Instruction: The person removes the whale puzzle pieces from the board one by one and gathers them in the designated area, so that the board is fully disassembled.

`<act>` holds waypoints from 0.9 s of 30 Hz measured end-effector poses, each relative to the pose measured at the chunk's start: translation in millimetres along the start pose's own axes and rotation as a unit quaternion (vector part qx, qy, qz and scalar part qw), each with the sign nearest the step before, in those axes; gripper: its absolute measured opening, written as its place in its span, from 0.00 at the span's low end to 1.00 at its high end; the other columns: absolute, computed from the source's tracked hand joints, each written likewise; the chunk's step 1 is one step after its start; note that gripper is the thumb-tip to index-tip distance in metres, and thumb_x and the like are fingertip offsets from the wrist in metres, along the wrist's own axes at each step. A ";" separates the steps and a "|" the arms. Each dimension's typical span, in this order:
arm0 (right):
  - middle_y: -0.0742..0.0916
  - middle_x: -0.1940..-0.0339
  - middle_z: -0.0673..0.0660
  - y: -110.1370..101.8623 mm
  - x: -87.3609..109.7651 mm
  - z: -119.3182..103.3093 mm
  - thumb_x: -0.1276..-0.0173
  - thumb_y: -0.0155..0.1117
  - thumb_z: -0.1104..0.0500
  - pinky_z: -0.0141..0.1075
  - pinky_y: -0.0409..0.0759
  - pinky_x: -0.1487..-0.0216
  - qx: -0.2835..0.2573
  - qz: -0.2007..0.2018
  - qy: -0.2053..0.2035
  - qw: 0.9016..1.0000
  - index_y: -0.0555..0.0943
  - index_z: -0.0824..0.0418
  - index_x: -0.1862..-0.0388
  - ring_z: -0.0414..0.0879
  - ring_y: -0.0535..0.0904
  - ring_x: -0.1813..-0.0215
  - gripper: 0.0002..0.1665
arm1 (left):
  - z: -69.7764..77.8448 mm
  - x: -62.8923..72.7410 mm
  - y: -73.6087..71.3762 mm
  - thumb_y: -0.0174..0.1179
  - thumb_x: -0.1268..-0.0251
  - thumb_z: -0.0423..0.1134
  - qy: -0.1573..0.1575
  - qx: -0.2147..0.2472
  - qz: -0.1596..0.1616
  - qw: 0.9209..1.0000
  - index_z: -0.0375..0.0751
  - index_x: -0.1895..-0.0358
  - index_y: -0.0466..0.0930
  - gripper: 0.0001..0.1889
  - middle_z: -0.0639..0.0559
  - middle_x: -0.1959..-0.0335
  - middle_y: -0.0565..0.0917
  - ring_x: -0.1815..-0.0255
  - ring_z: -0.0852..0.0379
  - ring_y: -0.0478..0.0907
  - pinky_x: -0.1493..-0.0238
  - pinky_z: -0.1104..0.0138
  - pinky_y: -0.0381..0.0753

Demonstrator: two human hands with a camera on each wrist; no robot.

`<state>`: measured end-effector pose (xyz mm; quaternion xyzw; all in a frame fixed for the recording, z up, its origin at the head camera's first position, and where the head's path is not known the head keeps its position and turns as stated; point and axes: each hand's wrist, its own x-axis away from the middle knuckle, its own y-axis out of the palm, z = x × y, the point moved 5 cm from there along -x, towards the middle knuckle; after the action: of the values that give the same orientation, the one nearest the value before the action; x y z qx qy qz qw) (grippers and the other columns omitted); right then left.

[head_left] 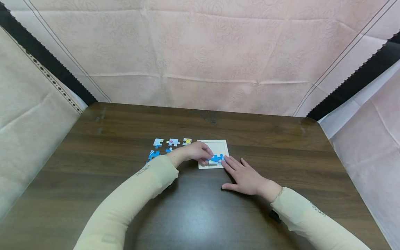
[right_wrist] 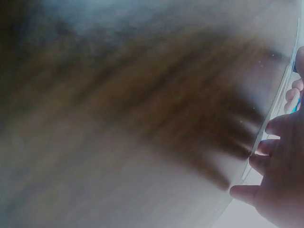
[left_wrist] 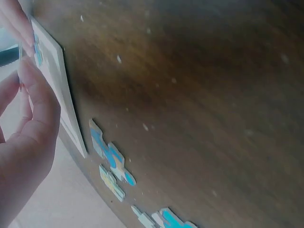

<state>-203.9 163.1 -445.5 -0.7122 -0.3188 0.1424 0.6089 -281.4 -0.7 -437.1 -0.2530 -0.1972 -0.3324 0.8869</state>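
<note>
My left hand (head_left: 197,152) reaches over the left side of a white square puzzle tray (head_left: 215,143). Between its thumb and fingers it pinches a thin puzzle piece (left_wrist: 20,84), seen edge-on in the left wrist view. Blue puzzle pieces (head_left: 215,158) lie in the near part of the tray, partly covered by the hands. From the right, my right hand (head_left: 244,177) rests with fingers spread and straight, its fingertips at the tray's right edge and the thumb pointing left over the tabletop.
Left of the tray, several loose puzzle pieces (head_left: 173,142) lie on the brown wooden table (head_left: 265,139); my left forearm hides some of them. Pale patterned cloth (head_left: 218,52) hangs behind the table's far edge and along both sides.
</note>
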 end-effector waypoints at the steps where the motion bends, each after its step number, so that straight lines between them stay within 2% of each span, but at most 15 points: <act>1: 0.56 0.24 0.60 -0.2 0.0 -0.2 0.36 0.51 0.32 0.63 0.51 0.30 -0.001 0.000 0.000 1.000 0.54 0.59 0.26 0.55 0.50 0.23 0.49 | -0.5 0.6 -1.2 0.56 0.34 0.34 0.000 0.002 0.000 1.000 0.32 0.50 0.78 0.13 0.51 0.76 0.78 0.77 0.62 0.76 0.69 0.74 0.81; 10: 0.56 0.24 0.60 0.5 0.1 0.4 0.36 0.50 0.31 0.63 0.51 0.30 -0.003 -0.005 0.003 1.000 0.54 0.59 0.26 0.55 0.50 0.23 0.49 | -5.2 7.0 -12.3 0.57 0.35 0.35 0.011 -0.008 0.008 1.000 0.32 0.51 0.78 0.13 0.50 0.73 0.80 0.76 0.63 0.75 0.67 0.73 0.82; 17: 0.55 0.24 0.60 -0.2 -0.1 0.3 0.36 0.50 0.31 0.63 0.51 0.30 -0.007 -0.012 0.004 1.000 0.53 0.59 0.26 0.55 0.49 0.23 0.49 | -10.2 14.6 -23.7 0.59 0.37 0.37 0.003 -0.021 0.018 1.000 0.34 0.51 0.78 0.14 0.49 0.71 0.81 0.75 0.61 0.77 0.63 0.71 0.83; 27: 0.55 0.23 0.60 -0.3 -0.3 0.0 0.36 0.50 0.31 0.63 0.50 0.30 -0.013 -0.015 0.004 1.000 0.53 0.58 0.26 0.54 0.48 0.23 0.49 | -21.7 24.4 -37.6 0.58 0.36 0.38 0.007 -0.037 0.031 0.999 0.35 0.52 0.78 0.13 0.48 0.68 0.80 0.71 0.59 0.75 0.67 0.73 0.80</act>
<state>-204.1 162.9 -445.3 -0.7156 -0.3290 0.1265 0.6030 -286.2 -49.7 -429.7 -0.2894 -0.1708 -0.3138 0.8880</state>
